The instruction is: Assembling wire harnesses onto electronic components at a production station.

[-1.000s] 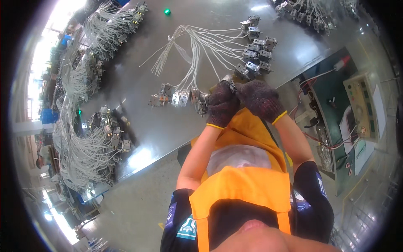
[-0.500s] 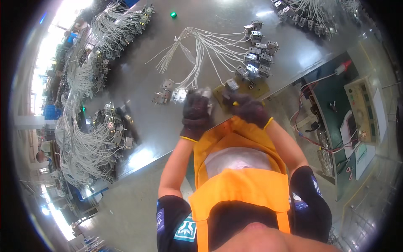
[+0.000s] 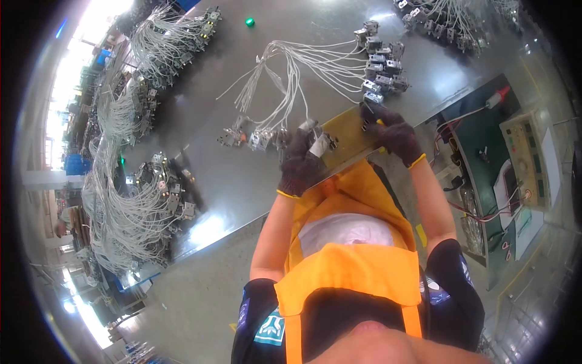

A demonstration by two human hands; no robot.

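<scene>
Both my hands wear dark gloves with yellow cuffs. My left hand (image 3: 300,159) is closed around a small silvery metal part (image 3: 319,144) at the left end of a flat yellowish board (image 3: 348,136). My right hand (image 3: 395,134) sits at the board's right end, fingers drawn together just below a cluster of boxy metal parts (image 3: 383,68); what its fingertips hold is hidden. White cables (image 3: 297,57) run from that cluster, bundled at the left. More metal parts (image 3: 259,139) on the same cables lie left of my left hand.
Large heaps of cabled parts (image 3: 124,194) line the table's left side, and another pile (image 3: 445,24) lies far right. A green light (image 3: 249,22) shows on the metal table (image 3: 212,176). At right stand a beige instrument (image 3: 522,155), red-tipped probe (image 3: 500,96) and scissors (image 3: 507,250).
My right hand has moved right and away from me, towards the cluster. My left hand has shifted right onto the board's end with a metal part. The cluster sits slightly farther right.
</scene>
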